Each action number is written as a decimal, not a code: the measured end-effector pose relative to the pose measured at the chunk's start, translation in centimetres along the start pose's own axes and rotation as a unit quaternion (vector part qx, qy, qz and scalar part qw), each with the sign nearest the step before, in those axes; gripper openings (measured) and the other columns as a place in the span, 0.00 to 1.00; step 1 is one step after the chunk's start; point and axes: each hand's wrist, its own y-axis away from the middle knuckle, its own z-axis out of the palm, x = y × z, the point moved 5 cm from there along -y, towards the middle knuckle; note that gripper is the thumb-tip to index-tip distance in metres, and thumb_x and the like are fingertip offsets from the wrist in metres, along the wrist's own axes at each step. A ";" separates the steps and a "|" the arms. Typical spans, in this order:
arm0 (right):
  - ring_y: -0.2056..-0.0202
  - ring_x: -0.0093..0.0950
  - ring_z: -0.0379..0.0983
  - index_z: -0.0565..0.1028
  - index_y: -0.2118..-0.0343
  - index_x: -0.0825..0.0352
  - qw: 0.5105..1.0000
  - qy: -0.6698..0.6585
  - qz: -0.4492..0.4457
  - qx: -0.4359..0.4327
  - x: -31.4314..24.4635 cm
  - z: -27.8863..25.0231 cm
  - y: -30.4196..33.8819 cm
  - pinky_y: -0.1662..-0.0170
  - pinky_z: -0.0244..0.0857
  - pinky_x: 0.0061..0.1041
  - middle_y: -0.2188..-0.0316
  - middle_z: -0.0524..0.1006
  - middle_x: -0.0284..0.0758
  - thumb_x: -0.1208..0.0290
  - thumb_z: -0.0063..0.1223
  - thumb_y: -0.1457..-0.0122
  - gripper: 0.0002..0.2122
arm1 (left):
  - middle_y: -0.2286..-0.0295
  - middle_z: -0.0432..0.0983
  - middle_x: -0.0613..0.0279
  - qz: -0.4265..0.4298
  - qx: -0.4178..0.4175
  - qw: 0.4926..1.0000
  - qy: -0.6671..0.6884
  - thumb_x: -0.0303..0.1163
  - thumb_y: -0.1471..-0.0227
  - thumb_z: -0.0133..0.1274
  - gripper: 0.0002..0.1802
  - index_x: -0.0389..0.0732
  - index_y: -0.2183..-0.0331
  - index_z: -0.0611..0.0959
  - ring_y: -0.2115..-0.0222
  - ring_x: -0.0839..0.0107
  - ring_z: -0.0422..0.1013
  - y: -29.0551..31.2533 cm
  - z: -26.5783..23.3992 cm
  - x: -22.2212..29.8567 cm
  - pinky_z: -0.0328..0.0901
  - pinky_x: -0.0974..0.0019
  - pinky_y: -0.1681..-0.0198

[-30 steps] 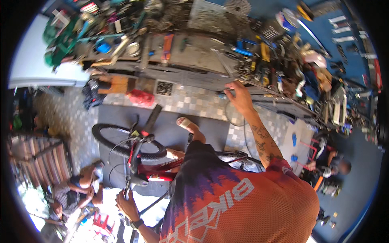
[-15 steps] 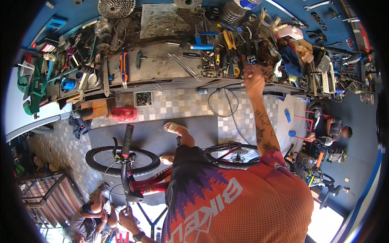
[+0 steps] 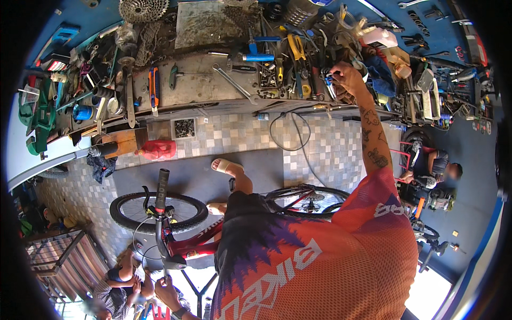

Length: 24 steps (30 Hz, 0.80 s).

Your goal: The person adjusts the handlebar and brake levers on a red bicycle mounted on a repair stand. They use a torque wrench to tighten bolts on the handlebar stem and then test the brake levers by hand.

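At the far edge of the cluttered workbench [image 3: 194, 88], my right hand [image 3: 349, 79] reaches among the tools with its fingers curled together. A blue-and-silver tool [image 3: 329, 84] shows right at the fingertips; whether it is in the grip I cannot make out. Next to it lie yellow-handled pliers [image 3: 296, 48] and a small tray of metal bits [image 3: 269, 80]. My left hand [image 3: 168, 294] is low in the view, closed at the near end of the handlebar [image 3: 160, 234] of a red bicycle [image 3: 194, 245].
On the bench lie a combination wrench [image 3: 234, 84], a blue-headed hammer [image 3: 258, 56], an orange-and-blue cutter [image 3: 154, 89] and a cassette [image 3: 144, 8]. A hose [image 3: 290, 144] loops over the tiled floor. One person [image 3: 440, 165] sits at the right, another [image 3: 117, 285] at the lower left.
My right hand has moved up and to the right over the bench, and the blue-and-silver tool shows more plainly beside it. My left hand stays at the handlebar. The view has shifted slightly.
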 end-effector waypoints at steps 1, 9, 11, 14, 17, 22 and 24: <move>0.65 0.37 0.78 0.82 0.60 0.63 0.999 -0.010 0.019 -0.026 0.5 0.2 -0.2 0.60 0.73 0.34 0.62 0.81 0.36 0.76 0.63 0.45 0.09 | 0.69 0.83 0.48 -0.002 -0.001 1.000 -0.001 0.37 0.48 0.66 0.17 0.29 0.68 0.85 0.66 0.56 0.76 0.1 0.0 -0.1 0.68 0.55 0.58; 0.63 0.35 0.78 0.78 0.58 0.63 0.992 -0.035 0.022 -0.116 2.1 1.8 -1.0 0.59 0.71 0.32 0.63 0.78 0.37 0.83 0.67 0.48 0.15 | 0.63 0.83 0.48 -0.030 -0.027 0.999 -0.004 0.38 0.48 0.66 0.19 0.32 0.62 0.87 0.61 0.50 0.78 0.2 0.8 -1.3 0.68 0.49 0.53; 0.62 0.36 0.77 0.76 0.58 0.63 0.990 0.006 0.003 -0.137 2.4 1.9 -1.3 0.57 0.71 0.34 0.63 0.75 0.37 0.82 0.66 0.48 0.15 | 0.63 0.83 0.47 -0.029 -0.014 0.999 -0.001 0.38 0.48 0.66 0.19 0.31 0.62 0.86 0.61 0.50 0.78 0.3 0.8 -1.5 0.68 0.49 0.53; 0.59 0.38 0.75 0.74 0.60 0.63 0.983 0.043 -0.019 -0.175 2.8 1.8 -2.1 0.54 0.70 0.36 0.62 0.72 0.37 0.79 0.67 0.47 0.15 | 0.63 0.83 0.48 -0.011 0.006 1.000 0.023 0.33 0.47 0.65 0.17 0.29 0.61 0.85 0.63 0.55 0.77 0.5 0.9 -1.6 0.69 0.53 0.57; 0.55 0.39 0.73 0.73 0.61 0.63 0.975 0.101 -0.080 -0.183 2.3 1.6 -2.8 0.50 0.69 0.37 0.61 0.71 0.37 0.77 0.67 0.48 0.14 | 0.63 0.83 0.47 -0.036 0.000 0.998 0.044 0.34 0.47 0.66 0.18 0.29 0.60 0.85 0.62 0.52 0.77 0.6 1.2 -2.1 0.69 0.51 0.55; 0.46 0.37 0.70 0.75 0.56 0.63 0.923 0.270 -0.224 -0.158 -0.2 1.1 -2.4 0.40 0.66 0.34 0.53 0.75 0.37 0.67 0.66 0.47 0.17 | 0.63 0.82 0.46 -0.052 -0.009 0.998 0.031 0.35 0.48 0.66 0.18 0.30 0.60 0.85 0.61 0.49 0.77 0.7 1.5 -2.9 0.68 0.49 0.53; 0.43 0.36 0.69 0.74 0.55 0.65 0.896 0.299 -0.272 -0.183 -0.9 1.1 -2.1 0.37 0.64 0.31 0.51 0.75 0.37 0.65 0.65 0.46 0.18 | 0.63 0.82 0.46 -0.052 -0.013 0.998 0.037 0.34 0.47 0.66 0.18 0.30 0.60 0.85 0.61 0.49 0.77 0.7 1.5 -2.9 0.67 0.49 0.54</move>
